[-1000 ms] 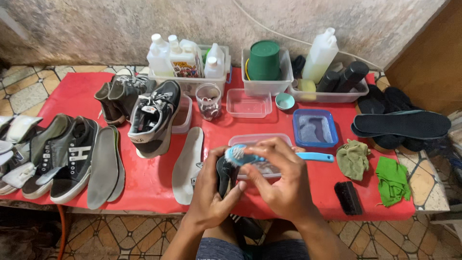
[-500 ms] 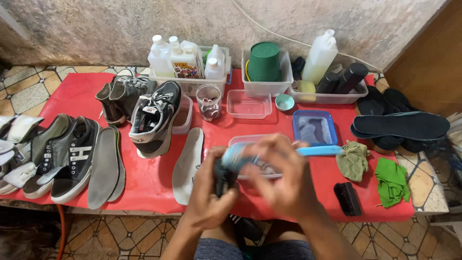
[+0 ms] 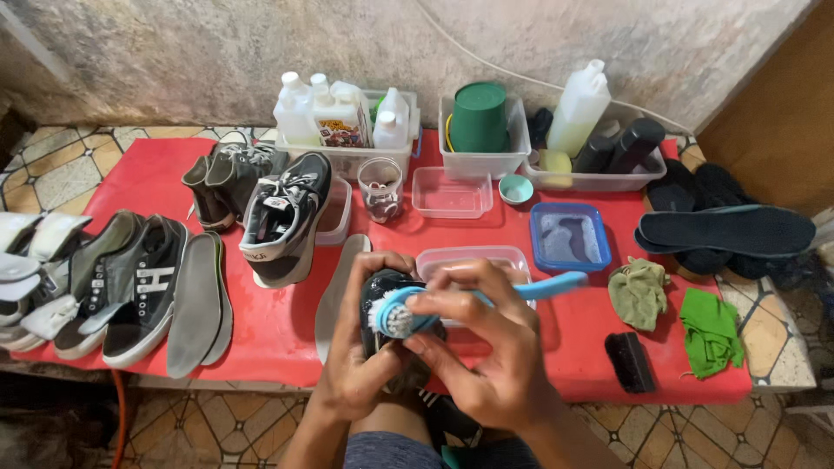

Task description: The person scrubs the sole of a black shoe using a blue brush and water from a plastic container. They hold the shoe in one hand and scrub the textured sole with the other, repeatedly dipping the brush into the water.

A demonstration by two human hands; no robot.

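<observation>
Black shoe (image 3: 382, 300) at near centre edge of the red table (image 3: 278, 326), gripped by the left hand (image 3: 360, 369), fingers wrapped closed around it. Right hand (image 3: 491, 347) closed on one blue brush (image 3: 469, 302), bristle head against the shoe, handle pointing right. One black brush (image 3: 629, 360) and two green cloths (image 3: 673, 308) lie near right. One grey insole (image 3: 337, 291) just left of the hands, two more insoles (image 3: 200, 304) further left beside two dark sneakers (image 3: 130, 291); white shoes at far left edge, count unclear. Mid table: one black sneaker (image 3: 287, 217), one glass jar (image 3: 380, 189), one blue-rimmed tray (image 3: 570, 237), two clear containers (image 3: 452, 193). Right edge: dark insoles (image 3: 725, 227), count unclear. Far row: three tubs, one with white bottles (image 3: 339, 113), one holding a green pot (image 3: 478, 117), one with a white bottle and dark bottles (image 3: 608, 143).
</observation>
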